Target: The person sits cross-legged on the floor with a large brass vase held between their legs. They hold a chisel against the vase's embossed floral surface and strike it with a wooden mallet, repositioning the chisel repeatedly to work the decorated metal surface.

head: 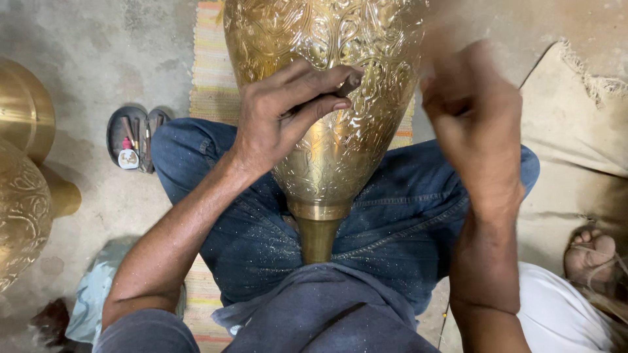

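Brass vase [327, 85], large, engraved all over with raised scrollwork, lay across the lap of a seated person in blue jeans [392, 222], its narrow plain neck [318, 235] pointing toward the person's body and its wide belly running out of view at the top. Left hand [281, 111] rested on the engraved surface, fingers curled narrowly around a small dark punch-like tool [340, 88] whose tip met the metal. Right hand [474, 124] was raised beside the vase's right flank and blurred; whether it held anything could not be told. Fine metal dust speckled the jeans and both forearms. Striped woven mat [209, 65] lay on the concrete floor [98, 59] beneath the vase and legs. Small dark oval tray [121, 124] with several slim tools sat on the floor just left of the left knee. Further brass vessels [23, 163], one plain and one engraved, stood at the left edge. Beige cloth cushion [575, 131] lay to the right, with a bare foot [592, 255] near its lower edge.
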Demonstrator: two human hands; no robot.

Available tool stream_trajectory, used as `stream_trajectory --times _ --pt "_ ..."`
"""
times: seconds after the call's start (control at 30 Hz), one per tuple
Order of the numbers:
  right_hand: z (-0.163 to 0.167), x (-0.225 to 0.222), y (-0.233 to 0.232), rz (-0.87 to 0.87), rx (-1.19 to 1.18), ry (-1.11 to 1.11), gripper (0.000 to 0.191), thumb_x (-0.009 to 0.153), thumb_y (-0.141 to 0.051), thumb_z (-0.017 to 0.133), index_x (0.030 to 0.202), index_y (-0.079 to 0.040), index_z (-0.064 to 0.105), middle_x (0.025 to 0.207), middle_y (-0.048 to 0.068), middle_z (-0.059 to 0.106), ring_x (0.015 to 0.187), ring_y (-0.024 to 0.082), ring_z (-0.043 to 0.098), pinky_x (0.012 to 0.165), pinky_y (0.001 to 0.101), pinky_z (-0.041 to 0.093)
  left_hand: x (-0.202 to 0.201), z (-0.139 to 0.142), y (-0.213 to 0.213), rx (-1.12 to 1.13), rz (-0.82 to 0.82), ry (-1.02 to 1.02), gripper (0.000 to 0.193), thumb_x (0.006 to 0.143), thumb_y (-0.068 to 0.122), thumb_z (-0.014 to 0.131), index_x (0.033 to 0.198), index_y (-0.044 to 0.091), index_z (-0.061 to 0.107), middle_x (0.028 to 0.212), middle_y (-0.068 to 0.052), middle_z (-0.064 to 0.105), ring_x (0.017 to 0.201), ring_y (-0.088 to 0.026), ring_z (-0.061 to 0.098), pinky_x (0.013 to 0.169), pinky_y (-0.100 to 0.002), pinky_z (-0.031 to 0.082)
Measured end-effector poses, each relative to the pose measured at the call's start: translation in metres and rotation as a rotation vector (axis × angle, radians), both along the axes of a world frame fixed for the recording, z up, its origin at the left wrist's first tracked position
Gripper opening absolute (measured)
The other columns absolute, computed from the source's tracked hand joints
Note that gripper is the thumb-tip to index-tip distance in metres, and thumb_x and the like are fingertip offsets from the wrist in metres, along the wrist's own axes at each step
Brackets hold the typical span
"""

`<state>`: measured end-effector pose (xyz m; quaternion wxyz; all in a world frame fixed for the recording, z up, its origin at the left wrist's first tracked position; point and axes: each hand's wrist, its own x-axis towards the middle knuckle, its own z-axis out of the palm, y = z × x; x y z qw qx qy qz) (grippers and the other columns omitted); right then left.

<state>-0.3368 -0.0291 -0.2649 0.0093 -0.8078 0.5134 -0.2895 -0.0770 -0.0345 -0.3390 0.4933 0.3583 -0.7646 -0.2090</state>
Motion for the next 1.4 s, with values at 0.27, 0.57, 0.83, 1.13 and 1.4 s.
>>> stream_trajectory --times 0.27,0.57,0.83,1.13,1.4 --pt "-0.012 -0.005 0.000 -0.056 0.156 -0.166 0.024 0.091 -0.002 0.080 0.105 -0.003 0.060 0.087 0.007 0.067 0.081 0.025 0.066 0.073 0.0390 0.053 0.001 0.008 0.004 0.001 -0.028 0.028 0.030 0.105 0.013 0.078 0.132 0.008 0.066 0.104 -0.004 0.073 0.089 -0.011 0.074 0.077 -0.026 0.063" --pt "0.002 -0.002 0.001 0.040 -0.154 0.179 0.029 0.081 0.004 0.082 0.102 -0.001 0.062 0.089 0.010 0.068 0.082 0.026 0.067 0.076 0.0448 0.053 0.001 0.008 0.001 -0.014 0.019 -0.034 0.027 0.101 0.010 0.079 0.126 0.008 0.069 0.101 -0.006 0.069 0.086 -0.013 0.069 0.071 -0.029 0.058" --pt "-0.001 -0.012 0.003 -0.078 -0.289 0.347 0.029 0.082 0.005 0.080 0.101 -0.003 0.060 0.086 0.014 0.067 0.080 0.031 0.068 0.071 0.0450 0.053 0.002 0.012 0.001 0.058 -0.036 0.138 0.027 0.100 0.003 0.078 0.126 0.002 0.071 0.114 -0.011 0.075 0.095 -0.016 0.075 0.078 -0.027 0.065" --pt "-0.041 -0.021 -0.022 -0.124 -0.036 0.222 0.028 0.088 0.000 0.080 0.105 -0.002 0.058 0.092 0.014 0.068 0.087 0.032 0.068 0.077 0.0463 0.053 0.016 0.013 -0.008 0.114 -0.016 0.221 0.026 0.096 0.005 0.081 0.120 0.005 0.070 0.113 -0.012 0.076 0.093 -0.017 0.078 0.076 -0.026 0.067" --pt "-0.018 -0.013 -0.021 -0.068 -0.159 0.242 0.026 0.089 0.000 0.081 0.109 -0.002 0.065 0.097 0.012 0.069 0.094 0.031 0.067 0.083 0.0447 0.051 0.017 0.006 -0.023 0.074 -0.164 0.079 0.034 0.101 0.008 0.081 0.132 0.006 0.069 0.122 -0.010 0.075 0.106 -0.018 0.078 0.093 -0.030 0.069"
